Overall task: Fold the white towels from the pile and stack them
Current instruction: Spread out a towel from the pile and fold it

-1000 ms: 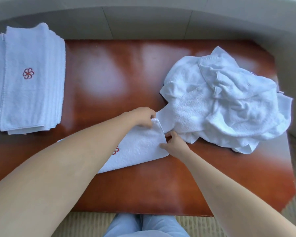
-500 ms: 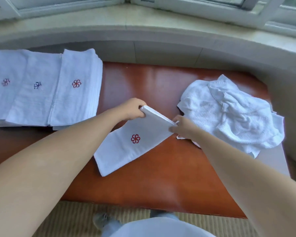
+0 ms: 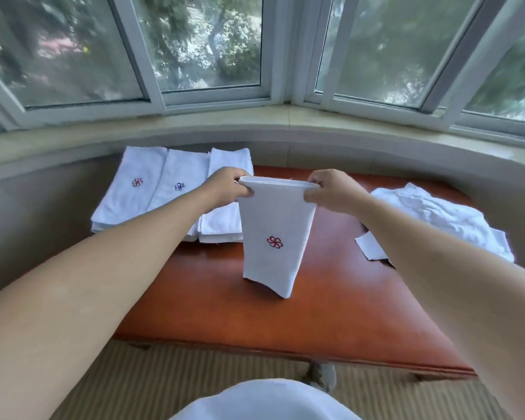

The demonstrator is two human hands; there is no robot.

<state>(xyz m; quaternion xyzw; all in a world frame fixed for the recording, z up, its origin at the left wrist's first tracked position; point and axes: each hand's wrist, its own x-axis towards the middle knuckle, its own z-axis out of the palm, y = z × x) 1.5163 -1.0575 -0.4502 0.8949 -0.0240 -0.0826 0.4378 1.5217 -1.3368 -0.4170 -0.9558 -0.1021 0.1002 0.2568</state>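
Both hands pinch the top corners of a folded white towel (image 3: pixel 275 237), left hand (image 3: pixel 226 189) and right hand (image 3: pixel 331 190), so it hangs above the table (image 3: pixel 331 304). Fingertips are hidden behind the cloth. Folded stacks (image 3: pixel 152 189) lie at ten o'clock, partly behind the left arm; the loose pile (image 3: pixel 437 219) at three o'clock is cut by the right arm.

Folded stacks (image 3: pixel 152 192) lie on my worktop (image 3: pixel 331 304) at centre left, the loose pile (image 3: pixel 437 219) at right, windows (image 3: pixel 194 47) behind.
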